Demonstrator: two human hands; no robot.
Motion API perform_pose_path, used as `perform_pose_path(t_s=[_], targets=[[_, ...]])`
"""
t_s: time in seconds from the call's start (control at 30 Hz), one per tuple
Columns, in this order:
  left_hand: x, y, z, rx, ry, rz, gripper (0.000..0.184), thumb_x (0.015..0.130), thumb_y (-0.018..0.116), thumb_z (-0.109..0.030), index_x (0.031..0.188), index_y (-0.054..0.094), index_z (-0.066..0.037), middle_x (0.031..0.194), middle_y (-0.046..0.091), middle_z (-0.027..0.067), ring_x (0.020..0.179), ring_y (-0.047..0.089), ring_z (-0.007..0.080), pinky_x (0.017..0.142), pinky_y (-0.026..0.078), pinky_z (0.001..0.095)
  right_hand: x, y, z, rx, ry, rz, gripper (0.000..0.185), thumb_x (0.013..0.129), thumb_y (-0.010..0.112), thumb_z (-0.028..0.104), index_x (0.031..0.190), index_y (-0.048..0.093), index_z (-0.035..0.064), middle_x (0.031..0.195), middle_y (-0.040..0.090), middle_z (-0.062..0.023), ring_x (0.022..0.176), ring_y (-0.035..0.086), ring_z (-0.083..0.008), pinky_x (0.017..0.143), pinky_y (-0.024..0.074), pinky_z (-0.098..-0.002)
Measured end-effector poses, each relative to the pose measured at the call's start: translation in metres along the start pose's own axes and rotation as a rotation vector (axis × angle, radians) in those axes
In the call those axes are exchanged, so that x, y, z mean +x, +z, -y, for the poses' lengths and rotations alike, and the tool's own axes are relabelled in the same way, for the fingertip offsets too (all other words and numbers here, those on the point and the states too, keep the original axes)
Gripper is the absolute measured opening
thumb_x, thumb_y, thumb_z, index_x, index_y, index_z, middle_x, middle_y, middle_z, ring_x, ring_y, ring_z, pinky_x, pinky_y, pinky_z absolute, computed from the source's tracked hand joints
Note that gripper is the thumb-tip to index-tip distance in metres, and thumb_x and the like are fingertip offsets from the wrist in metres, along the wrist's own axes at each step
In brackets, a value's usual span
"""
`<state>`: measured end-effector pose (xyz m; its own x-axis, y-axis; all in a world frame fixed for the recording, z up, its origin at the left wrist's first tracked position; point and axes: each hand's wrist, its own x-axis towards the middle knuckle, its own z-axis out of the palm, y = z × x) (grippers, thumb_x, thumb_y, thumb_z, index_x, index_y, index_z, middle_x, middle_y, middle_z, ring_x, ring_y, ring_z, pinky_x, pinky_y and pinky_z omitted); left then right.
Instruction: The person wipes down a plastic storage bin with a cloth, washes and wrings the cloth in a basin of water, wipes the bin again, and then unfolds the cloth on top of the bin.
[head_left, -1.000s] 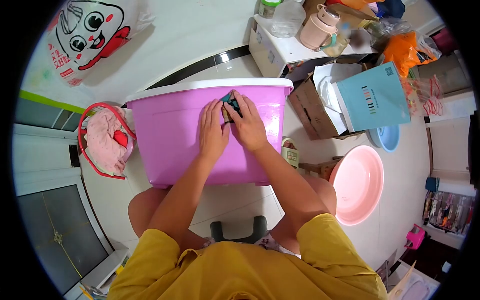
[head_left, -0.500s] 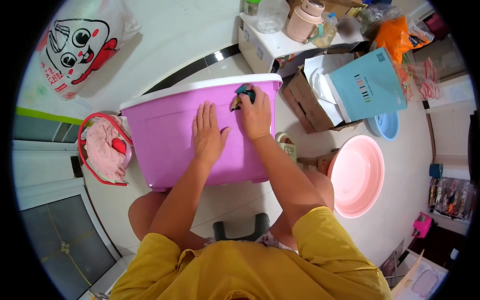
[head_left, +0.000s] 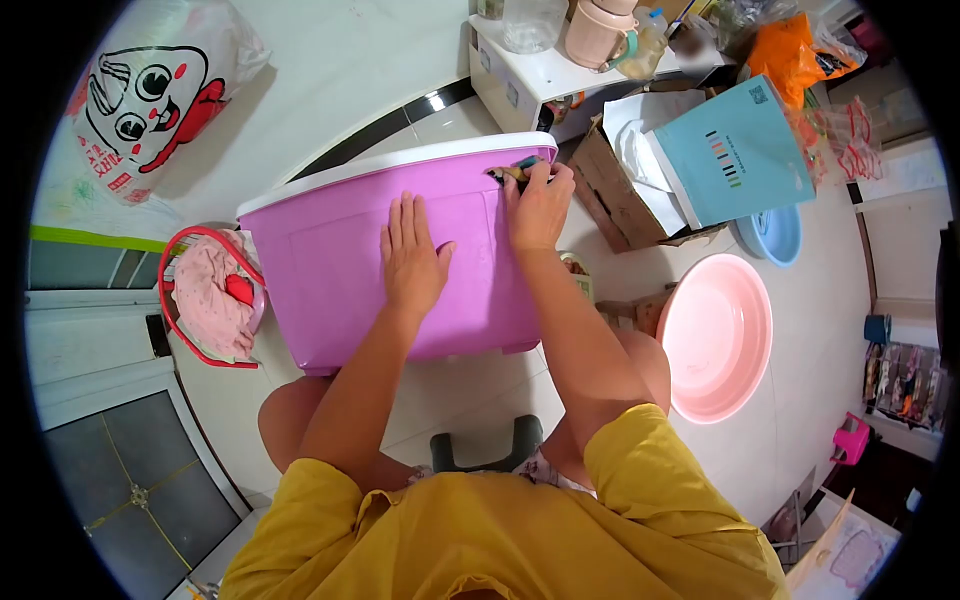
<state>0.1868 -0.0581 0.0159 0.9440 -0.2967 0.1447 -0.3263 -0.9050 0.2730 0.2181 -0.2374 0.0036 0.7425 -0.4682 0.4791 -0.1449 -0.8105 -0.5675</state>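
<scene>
A large purple plastic storage bin (head_left: 340, 290) with a white rim or lid edge (head_left: 400, 158) lies in front of my knees, one broad side facing me. Flat on that side rests my left hand (head_left: 415, 262), fingers stretched out and thumb apart, holding nothing. My right hand (head_left: 540, 212) is near the bin's upper right corner, its fingers closed on a crumpled dark green and tan cloth (head_left: 512, 173). The cloth touches the purple side just under the white edge. Part of it is hidden by my fingers.
Right of the bin are an open cardboard box (head_left: 620, 200) with a light-blue box (head_left: 735, 150), a pink basin (head_left: 715, 340) and a blue basin (head_left: 775, 235). A red-handled basket (head_left: 210, 300) with pink cloth stands left. A white cabinet (head_left: 545, 80) is behind.
My right hand has moved right with the cloth, toward the bin's upper right corner. My left hand stays flat on the side. The view has shifted slightly.
</scene>
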Motion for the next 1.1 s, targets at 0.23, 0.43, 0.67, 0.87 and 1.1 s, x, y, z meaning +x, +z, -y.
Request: perform_pose_path(t_s=[0.23, 0.43, 0.67, 0.87, 1.1], targets=[[0.001, 0.004, 0.003, 0.019, 0.001, 0.002, 0.078, 0.086, 0.064, -0.032, 0.145, 0.026, 0.002, 0.154, 0.023, 0.0170, 0.143, 0.018, 0.0326, 0.114, 0.019, 0.0499, -0.001, -0.013, 0.002, 0.067, 0.260, 0.092, 0.032, 0.078, 0.074, 0.018, 0.094, 0.050, 0.0058, 0.101, 0.050, -0.0181, 0.097, 0.051, -0.0370, 0.082, 0.0438, -0.0457], [0.001, 0.011, 0.004, 0.041, -0.011, -0.001, 0.078, 0.087, 0.064, -0.032, 0.146, 0.025, 0.001, 0.154, 0.023, 0.0162, 0.143, 0.020, 0.0329, 0.114, 0.020, 0.0508, -0.013, -0.022, -0.009, -0.059, 0.288, 0.200, 0.034, 0.082, 0.071, 0.027, 0.098, 0.049, 0.0057, 0.099, 0.053, -0.0175, 0.091, 0.057, -0.0372, 0.079, 0.0471, -0.0466], [0.002, 0.018, 0.005, 0.094, -0.002, -0.023, 0.078, 0.087, 0.063, -0.033, 0.146, 0.025, 0.001, 0.153, 0.024, 0.0171, 0.142, 0.022, 0.0335, 0.112, 0.024, 0.0526, -0.040, -0.044, -0.021, -0.171, 0.263, 0.409, 0.030, 0.088, 0.063, 0.029, 0.102, 0.049, 0.0065, 0.100, 0.055, -0.0180, 0.089, 0.059, -0.0365, 0.079, 0.0476, -0.0475], [0.001, 0.023, 0.010, 0.051, 0.019, -0.026, 0.079, 0.088, 0.064, -0.030, 0.147, 0.022, 0.000, 0.154, 0.020, 0.0202, 0.143, 0.019, 0.0367, 0.112, 0.023, 0.0541, -0.094, -0.070, -0.031, -0.214, 0.232, 0.501, 0.031, 0.088, 0.063, 0.028, 0.104, 0.046, 0.0076, 0.100, 0.056, -0.0195, 0.090, 0.059, -0.0399, 0.079, 0.0464, -0.0484], [0.003, 0.021, 0.011, 0.048, -0.003, -0.008, 0.078, 0.089, 0.062, -0.034, 0.148, 0.021, -0.002, 0.155, 0.020, 0.0172, 0.144, 0.016, 0.0351, 0.112, 0.022, 0.0534, -0.166, -0.099, -0.033, -0.241, 0.199, 0.460, 0.033, 0.084, 0.066, 0.027, 0.107, 0.049, 0.0103, 0.097, 0.054, -0.0164, 0.090, 0.059, -0.0368, 0.076, 0.0473, -0.0464]])
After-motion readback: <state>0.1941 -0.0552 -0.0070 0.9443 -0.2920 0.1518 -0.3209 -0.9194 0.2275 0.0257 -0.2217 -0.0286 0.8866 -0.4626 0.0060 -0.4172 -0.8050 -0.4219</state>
